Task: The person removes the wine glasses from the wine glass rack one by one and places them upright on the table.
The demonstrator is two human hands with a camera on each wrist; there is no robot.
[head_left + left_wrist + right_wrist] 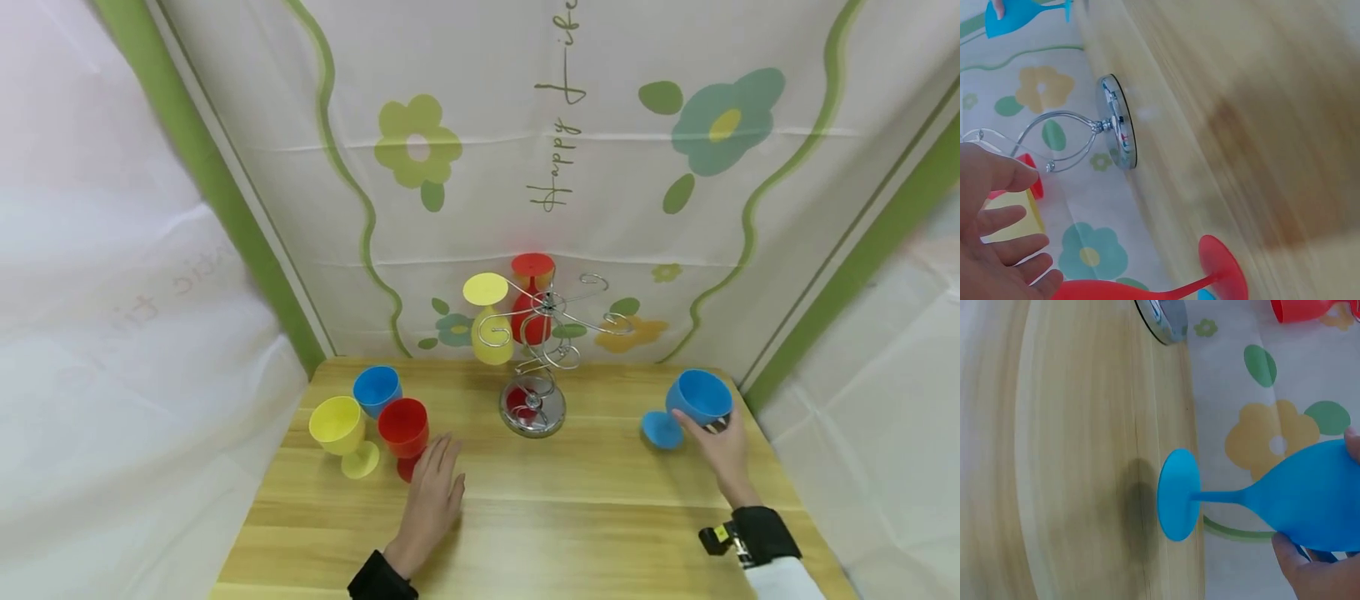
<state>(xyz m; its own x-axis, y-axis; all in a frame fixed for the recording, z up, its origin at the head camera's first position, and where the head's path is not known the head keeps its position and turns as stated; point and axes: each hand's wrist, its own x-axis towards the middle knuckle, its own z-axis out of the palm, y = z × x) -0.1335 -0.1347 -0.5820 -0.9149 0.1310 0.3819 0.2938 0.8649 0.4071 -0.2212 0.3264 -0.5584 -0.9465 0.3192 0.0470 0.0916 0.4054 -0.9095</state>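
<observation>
At the table's right side my right hand grips a blue plastic goblet round its bowl. The bowl faces up, and in the right wrist view the goblet's foot shows a shadow on the wood beside it. My left hand has its fingers loosely extended, right by a red goblet, and holds nothing. That goblet stands upright, its stem partly hidden by the hand in the head view. Between the hands stands a chrome wire rack, with a yellow goblet and another red goblet hanging upside down from it.
Left of the standing red goblet are an upright yellow goblet and a blue goblet. The rack's curled arms reach outward above the wooden table. Behind the table hangs a flowered curtain, with white sheets on both sides.
</observation>
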